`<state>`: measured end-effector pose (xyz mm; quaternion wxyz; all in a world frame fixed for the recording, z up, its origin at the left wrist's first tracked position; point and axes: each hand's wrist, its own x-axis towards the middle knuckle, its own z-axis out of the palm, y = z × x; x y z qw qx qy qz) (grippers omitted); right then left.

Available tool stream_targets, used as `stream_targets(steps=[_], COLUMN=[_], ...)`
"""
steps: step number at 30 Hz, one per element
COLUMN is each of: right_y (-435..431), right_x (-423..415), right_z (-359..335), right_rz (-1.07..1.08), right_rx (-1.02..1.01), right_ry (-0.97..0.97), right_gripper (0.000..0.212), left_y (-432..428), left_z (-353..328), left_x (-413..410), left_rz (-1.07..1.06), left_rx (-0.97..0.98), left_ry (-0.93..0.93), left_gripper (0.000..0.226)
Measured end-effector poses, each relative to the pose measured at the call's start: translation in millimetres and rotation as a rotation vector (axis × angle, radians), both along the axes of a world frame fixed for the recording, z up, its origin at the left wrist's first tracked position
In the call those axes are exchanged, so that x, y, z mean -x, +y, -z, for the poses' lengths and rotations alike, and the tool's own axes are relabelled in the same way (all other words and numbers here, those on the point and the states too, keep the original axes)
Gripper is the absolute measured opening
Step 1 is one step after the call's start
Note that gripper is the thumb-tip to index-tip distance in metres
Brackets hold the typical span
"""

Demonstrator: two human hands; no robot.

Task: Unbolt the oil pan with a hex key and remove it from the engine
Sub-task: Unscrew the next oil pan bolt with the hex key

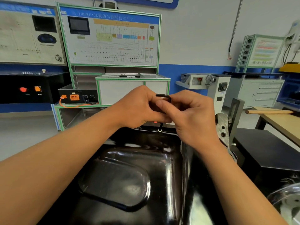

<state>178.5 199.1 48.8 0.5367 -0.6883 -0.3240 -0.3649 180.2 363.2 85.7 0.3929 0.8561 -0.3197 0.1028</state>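
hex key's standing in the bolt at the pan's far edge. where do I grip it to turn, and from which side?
Take the short bent arm at the top of the hex key, from above, fingers either side. The shank stands near upright in the bolt at the far rim of the oil pan, so that crosswise arm is likely the best lever.

glossy black oil pan [129, 176] (metal), dark hex key [165, 96]
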Motion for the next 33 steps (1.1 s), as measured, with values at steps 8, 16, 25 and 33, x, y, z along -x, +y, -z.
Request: stream_targets(steps=[8, 16, 25, 33], right_y=[-6.6, -6.5, 0.4, -4.5], right_x=[-7.1, -8.3, -7.1, -3.7], right_z=[1.5, 5.6, 13.6, 10.6], right_rz=[-0.138, -0.026, -0.104, 0.027], right_rx=[0.185, 0.024, -0.096, 0.114], right_ry=[-0.045, -0.095, -0.039, -0.165], right_gripper=[0.021, 0.013, 0.019, 0.005], left_y=[5.7, 1.3, 1.9, 5.5], left_z=[-3.2, -0.6, 1.4, 1.4], left_x=[4.7, 2.4, 0.6, -0.7], left_rz=[0.090, 0.024, -0.004, 0.024], left_rx=[-0.098, -0.060, -0.053, -0.105], left_ry=[0.042, -0.051, -0.092, -0.055], left_gripper=[0.015, 0.007, 0.015, 0.017])
